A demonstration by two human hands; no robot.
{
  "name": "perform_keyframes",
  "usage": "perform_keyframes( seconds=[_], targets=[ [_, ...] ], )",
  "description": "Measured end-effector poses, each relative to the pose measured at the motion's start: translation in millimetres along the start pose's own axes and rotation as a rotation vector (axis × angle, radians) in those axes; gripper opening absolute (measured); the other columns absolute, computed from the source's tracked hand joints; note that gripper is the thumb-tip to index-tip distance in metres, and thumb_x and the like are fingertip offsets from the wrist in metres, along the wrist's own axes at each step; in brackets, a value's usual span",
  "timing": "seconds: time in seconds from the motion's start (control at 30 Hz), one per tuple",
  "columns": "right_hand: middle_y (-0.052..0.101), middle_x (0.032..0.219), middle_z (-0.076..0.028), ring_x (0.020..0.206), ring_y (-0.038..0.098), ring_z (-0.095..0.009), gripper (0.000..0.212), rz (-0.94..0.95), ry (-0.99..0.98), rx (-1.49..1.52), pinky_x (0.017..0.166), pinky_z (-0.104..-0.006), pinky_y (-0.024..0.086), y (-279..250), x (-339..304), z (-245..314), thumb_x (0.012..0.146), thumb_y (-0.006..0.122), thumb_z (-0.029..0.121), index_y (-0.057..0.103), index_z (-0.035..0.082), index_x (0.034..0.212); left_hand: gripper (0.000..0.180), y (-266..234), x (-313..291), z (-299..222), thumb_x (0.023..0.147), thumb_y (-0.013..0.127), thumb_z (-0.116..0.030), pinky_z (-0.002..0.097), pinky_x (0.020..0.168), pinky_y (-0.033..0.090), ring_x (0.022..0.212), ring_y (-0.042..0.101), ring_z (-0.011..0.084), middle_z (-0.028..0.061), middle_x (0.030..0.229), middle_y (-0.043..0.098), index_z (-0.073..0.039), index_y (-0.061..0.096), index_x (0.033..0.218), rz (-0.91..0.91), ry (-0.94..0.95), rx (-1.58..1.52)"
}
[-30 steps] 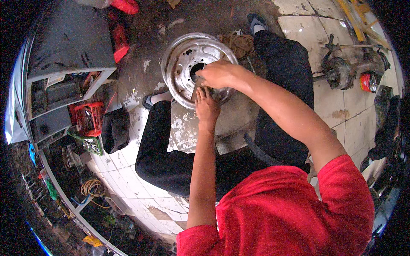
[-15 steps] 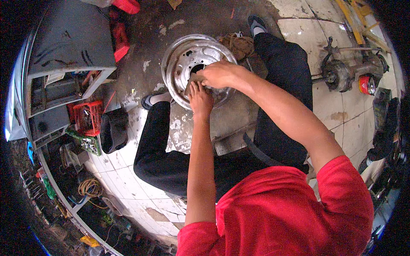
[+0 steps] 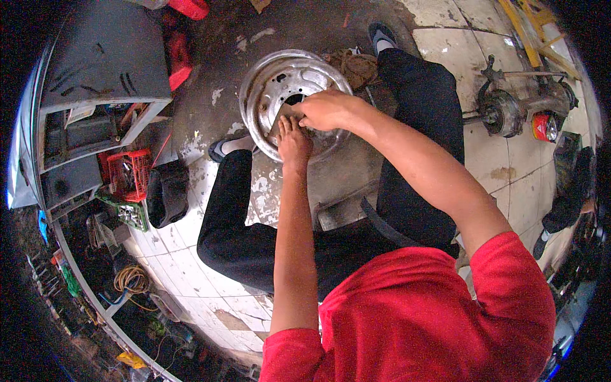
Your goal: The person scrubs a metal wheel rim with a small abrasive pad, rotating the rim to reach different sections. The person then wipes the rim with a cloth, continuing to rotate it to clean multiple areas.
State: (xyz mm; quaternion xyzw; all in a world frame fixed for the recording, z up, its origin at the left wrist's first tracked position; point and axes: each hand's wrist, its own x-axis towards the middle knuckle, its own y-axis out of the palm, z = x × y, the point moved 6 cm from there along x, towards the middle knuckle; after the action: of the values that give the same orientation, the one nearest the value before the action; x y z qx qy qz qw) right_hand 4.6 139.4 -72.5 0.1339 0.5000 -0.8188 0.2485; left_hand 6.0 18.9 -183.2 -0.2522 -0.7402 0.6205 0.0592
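A bare steel wheel rim [image 3: 258, 130], scuffed silver with a dark centre hole, stands tilted between my legs. My right hand [image 3: 328, 111] is closed at the middle of the rim, its fingertips beside the hole. From under its fingers shows a small brown sheet [image 3: 280, 114] that looks like sandpaper. My left hand [image 3: 295, 145] presses its fingers on the sheet's lower part, against the inner face of the rim. The two hands nearly touch. My fingers and the sheet hide part of the rim's centre.
At left stand a grey metal cabinet [image 3: 108, 60], a red plastic basket [image 3: 130, 175] and a green crate [image 3: 132, 215]. A brown cloth [image 3: 356, 69] lies behind the rim. An axle with a hub [image 3: 503, 113] and a red can [image 3: 543, 127] are at right, near another person's dark-clothed leg [image 3: 563, 213].
My left hand has shifted slightly left on the sheet, its fingers straighter than before. My right hand stays nearly in place. The rim has not visibly moved.
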Motion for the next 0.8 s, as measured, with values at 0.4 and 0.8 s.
perform_keyframes(
  seconds=[0.4,0.8],
  targets=[
    [0.066,0.109,-0.017,0.103,0.063,-0.036,0.036,-0.046,-0.036,0.027,0.088,-0.0474,0.05,-1.6,-0.1,4.0,0.089,0.058,0.035,0.062,0.012,0.115,0.057,7.2,-18.5,-4.7,0.086,0.05,-0.011,0.0504,0.109,0.032,0.139,0.032,0.0313,0.0187,0.151,0.032,-0.002,0.039,0.141,-0.013,-0.02,-0.002],
    [0.066,0.109,-0.019,0.1,0.064,-0.038,0.039,-0.132,-0.085,0.053,0.088,-0.0483,0.05,-6.0,1.7,-5.2,0.086,0.056,0.036,0.064,0.009,0.113,0.057,3.3,-43.7,-15.0,0.084,0.051,-0.012,0.0533,0.106,0.035,0.138,0.034,0.0312,0.0186,0.15,0.034,-0.002,0.042,0.139,0.003,-0.008,-0.053]
  ],
)
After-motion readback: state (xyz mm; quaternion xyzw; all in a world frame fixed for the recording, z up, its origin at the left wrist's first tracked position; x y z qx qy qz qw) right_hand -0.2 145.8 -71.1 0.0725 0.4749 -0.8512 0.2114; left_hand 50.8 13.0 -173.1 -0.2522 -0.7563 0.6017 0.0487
